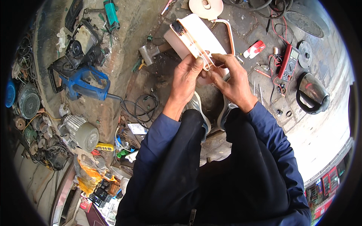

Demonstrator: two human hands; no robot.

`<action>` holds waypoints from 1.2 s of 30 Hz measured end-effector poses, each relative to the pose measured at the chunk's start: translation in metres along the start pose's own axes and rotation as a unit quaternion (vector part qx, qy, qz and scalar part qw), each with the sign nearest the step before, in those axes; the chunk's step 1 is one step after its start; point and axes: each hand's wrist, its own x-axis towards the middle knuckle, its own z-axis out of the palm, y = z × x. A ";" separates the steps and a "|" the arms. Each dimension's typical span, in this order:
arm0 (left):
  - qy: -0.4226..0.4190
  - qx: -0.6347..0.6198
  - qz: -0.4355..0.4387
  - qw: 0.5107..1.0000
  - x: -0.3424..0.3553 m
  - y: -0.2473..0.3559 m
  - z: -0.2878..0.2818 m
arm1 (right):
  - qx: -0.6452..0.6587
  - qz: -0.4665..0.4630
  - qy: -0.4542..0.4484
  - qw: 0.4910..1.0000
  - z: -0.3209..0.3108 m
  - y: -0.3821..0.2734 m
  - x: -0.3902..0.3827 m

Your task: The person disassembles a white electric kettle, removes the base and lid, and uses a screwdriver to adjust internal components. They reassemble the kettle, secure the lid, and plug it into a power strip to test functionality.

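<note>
The left hand (184,80) grips the near end of a pale plastic housing (205,37); the right hand (234,81), fingers curled narrow, touches that end, its pinch unclear.

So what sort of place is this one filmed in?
Most likely a small, cluttered repair workshop, perhaps open to the outdoors: a red multimeter, a hammer and what looks like a grey electric motor are lying about.

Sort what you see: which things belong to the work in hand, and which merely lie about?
Belongs to the work:
pale plastic housing, held by left hand, right hand at its end
probably the pale curved strip beside it

Apparently lying about:
blue power tool
hammer
grey motor
kettle
</note>
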 end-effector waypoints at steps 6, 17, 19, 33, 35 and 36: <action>0.017 0.029 0.005 0.999 0.001 0.003 -0.003 | 0.021 0.009 0.006 1.000 0.008 0.003 0.003; 0.058 0.111 0.051 0.991 0.001 -0.003 0.004 | 0.031 0.026 0.017 0.999 0.013 0.006 0.003; 0.064 0.115 0.055 0.990 0.001 -0.004 0.006 | 0.028 0.038 0.017 0.999 0.012 0.005 0.002; 0.054 0.105 0.004 0.993 0.014 0.020 -0.001 | 0.011 0.046 -0.006 0.999 0.007 0.003 0.007; 0.059 0.075 -0.004 0.995 0.021 0.029 0.000 | -0.001 0.016 -0.005 1.000 0.007 0.003 0.008; 0.058 0.063 -0.016 0.996 0.023 0.034 -0.002 | 0.000 0.012 -0.007 1.000 0.007 0.003 0.008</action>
